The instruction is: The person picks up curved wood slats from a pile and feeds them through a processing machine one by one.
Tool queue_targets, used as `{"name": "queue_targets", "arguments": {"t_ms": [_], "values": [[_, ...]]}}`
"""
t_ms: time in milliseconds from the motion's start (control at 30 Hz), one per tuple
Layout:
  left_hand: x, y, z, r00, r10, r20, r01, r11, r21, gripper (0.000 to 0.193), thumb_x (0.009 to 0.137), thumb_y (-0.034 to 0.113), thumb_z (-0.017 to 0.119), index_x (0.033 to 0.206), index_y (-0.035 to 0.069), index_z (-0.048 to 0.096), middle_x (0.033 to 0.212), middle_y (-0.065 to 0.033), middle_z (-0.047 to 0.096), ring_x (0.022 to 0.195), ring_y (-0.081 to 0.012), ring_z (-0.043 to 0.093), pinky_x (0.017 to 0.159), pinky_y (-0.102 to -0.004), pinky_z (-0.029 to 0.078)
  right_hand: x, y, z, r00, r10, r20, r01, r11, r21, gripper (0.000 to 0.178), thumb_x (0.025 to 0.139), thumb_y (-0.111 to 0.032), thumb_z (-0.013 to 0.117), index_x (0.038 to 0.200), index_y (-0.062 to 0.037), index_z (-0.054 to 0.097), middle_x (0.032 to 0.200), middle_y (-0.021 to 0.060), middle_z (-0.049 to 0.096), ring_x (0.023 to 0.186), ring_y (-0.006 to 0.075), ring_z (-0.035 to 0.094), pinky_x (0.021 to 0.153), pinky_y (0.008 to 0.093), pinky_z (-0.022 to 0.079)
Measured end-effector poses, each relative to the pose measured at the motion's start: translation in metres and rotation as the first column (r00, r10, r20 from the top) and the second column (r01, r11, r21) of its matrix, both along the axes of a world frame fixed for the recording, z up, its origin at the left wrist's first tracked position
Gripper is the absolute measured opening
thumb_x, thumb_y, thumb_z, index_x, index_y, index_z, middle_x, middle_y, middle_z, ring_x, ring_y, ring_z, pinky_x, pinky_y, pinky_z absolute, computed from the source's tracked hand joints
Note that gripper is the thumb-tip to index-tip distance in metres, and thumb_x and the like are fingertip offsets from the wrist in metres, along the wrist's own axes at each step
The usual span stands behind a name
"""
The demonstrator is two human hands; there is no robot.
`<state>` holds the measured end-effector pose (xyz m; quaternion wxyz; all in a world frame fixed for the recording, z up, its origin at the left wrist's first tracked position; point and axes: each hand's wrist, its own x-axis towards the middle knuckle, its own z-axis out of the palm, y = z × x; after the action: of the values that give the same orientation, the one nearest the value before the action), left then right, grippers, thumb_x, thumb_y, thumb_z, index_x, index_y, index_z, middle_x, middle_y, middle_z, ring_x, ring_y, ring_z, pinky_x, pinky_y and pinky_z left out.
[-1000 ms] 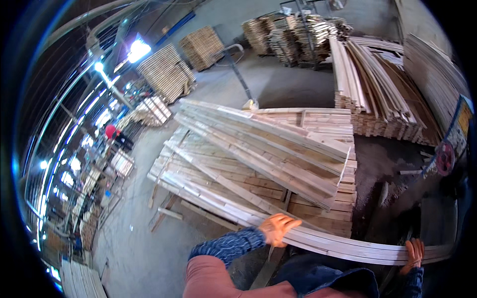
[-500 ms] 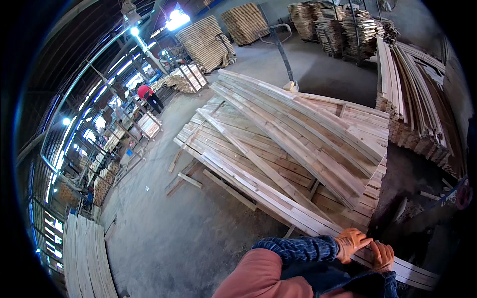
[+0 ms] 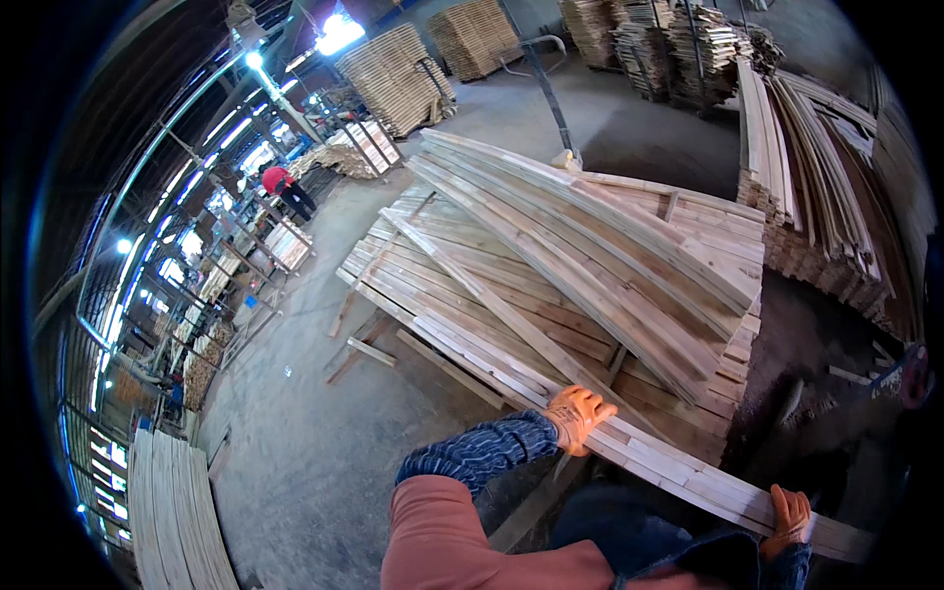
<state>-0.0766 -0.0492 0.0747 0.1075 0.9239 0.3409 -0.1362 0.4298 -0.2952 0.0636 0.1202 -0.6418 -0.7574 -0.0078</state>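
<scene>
A bundle of long, narrow wooden boards (image 3: 678, 469) runs along the near edge of the big lumber stack (image 3: 511, 295) and out toward the lower right. My left hand (image 3: 580, 418), in an orange glove, is closed over these boards, its fingers wrapped across their top. Farther right, my orange-gloved right hand (image 3: 790, 516) grips the same boards near their close end. Its fingers show above the edge, while part of the palm is hidden. Several thicker planks (image 3: 580, 265) lie slantwise across the stack beyond my hands.
Another lumber pile (image 3: 811, 187) stands at the right. Tall stacks of short boards (image 3: 398, 79) rise at the back, near a metal-handled cart (image 3: 546, 93). Pale boards (image 3: 177, 506) lie lower left. A person in red (image 3: 280, 184) bends over far off. Loose timber (image 3: 447, 369) sticks out beside the stack.
My hands, close together before, are now wide apart. The left has slid leftward and away along the boards; the right has shifted slightly to the right. The view has turned a little.
</scene>
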Motion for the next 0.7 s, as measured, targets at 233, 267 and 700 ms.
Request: {"name": "queue_targets", "arguments": {"t_ms": [233,267,700], "values": [[0.062,-0.057,0.004,0.996,-0.020,0.082,0.027,0.996,-0.081,0.091,0.068,0.040,0.087,0.146,0.010,0.051,0.122,-0.0173,0.063,0.117,-0.0357,0.060,0.104,-0.0500,0.045,0.046,-0.040,0.003,0.996,-0.054,0.066,0.058,0.996,-0.065,0.066,0.073,-0.012,0.077,0.137,-0.0100,0.058,0.118,0.0169,0.070,0.108,0.0374,0.067,0.104,0.0584,0.050],[0.076,-0.059,0.005,0.994,-0.038,0.101,0.050,0.992,-0.112,0.088,0.070,0.038,0.086,0.145,0.008,0.051,0.123,-0.0186,0.063,0.116,-0.0362,0.060,0.103,-0.0509,0.045,0.049,-0.047,0.001,0.995,-0.081,0.063,0.084,0.995,-0.052,0.066,0.074,-0.013,0.077,0.138,-0.0087,0.059,0.121,0.0178,0.070,0.110,0.0380,0.067,0.107,0.0582,0.048],[0.169,-0.051,0.001,0.895,-0.156,0.418,0.179,0.984,-0.018,0.111,0.074,0.049,0.088,0.162,0.009,0.034,0.146,-0.0185,0.057,0.142,-0.0347,0.049,0.125,-0.0528,0.028,-0.062,0.057,0.014,0.990,-0.120,-0.078,0.092,0.951,-0.294,0.104,0.052,-0.009,0.079,0.152,-0.0145,0.050,0.139,0.0141,0.062,0.131,0.0353,0.057,0.123,0.0513,0.036]]}}
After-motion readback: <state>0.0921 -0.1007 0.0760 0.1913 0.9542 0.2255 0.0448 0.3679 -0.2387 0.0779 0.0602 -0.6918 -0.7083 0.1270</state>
